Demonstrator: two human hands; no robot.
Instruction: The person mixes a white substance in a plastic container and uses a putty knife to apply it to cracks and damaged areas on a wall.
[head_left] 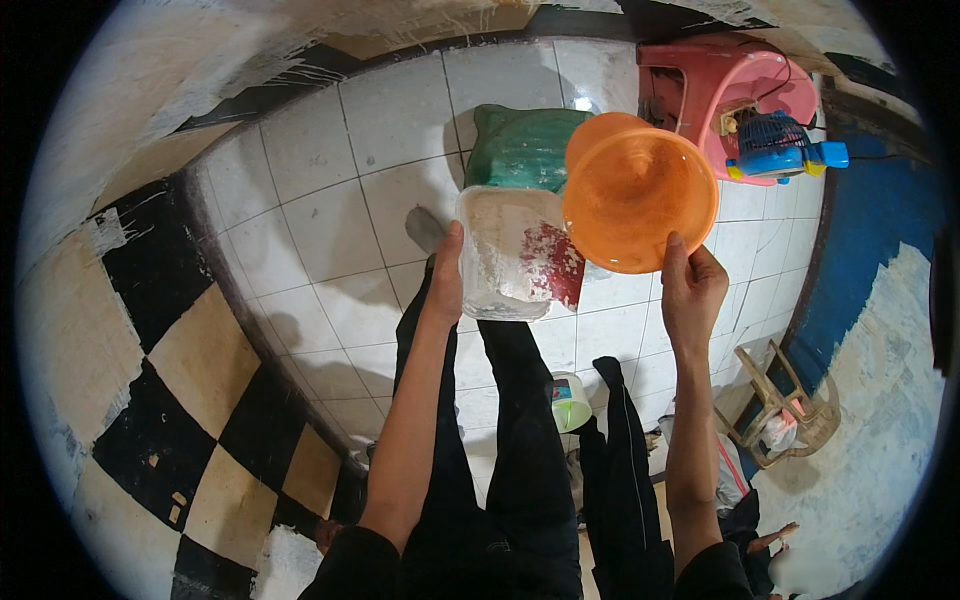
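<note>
My left hand [446, 277] is closed on the left edge of a whitish, see-through rectangular plastic container [485, 235], its surface smeared and stained. A red, white-flecked patch [553, 262] shows at the container's right side; whether it belongs to the container or lies beneath, I cannot tell. In my right hand [692, 285] the rim of a round orange plastic bowl [640, 205] is pinched between thumb and fingers. The bowl is held beside the container, with dusty marks inside. Just beyond both, a green sack [520, 148] rests on the tiled floor and is partly covered by them.
A pink plastic chair [690, 85] stands at the far right, with a blue fan [775, 143] at it. A whitish-green bucket [570, 402] is near another person's dark-trousered leg [625, 460]. At right lies a beige chair [785, 410]. A checkered wall [200, 400] borders the left.
</note>
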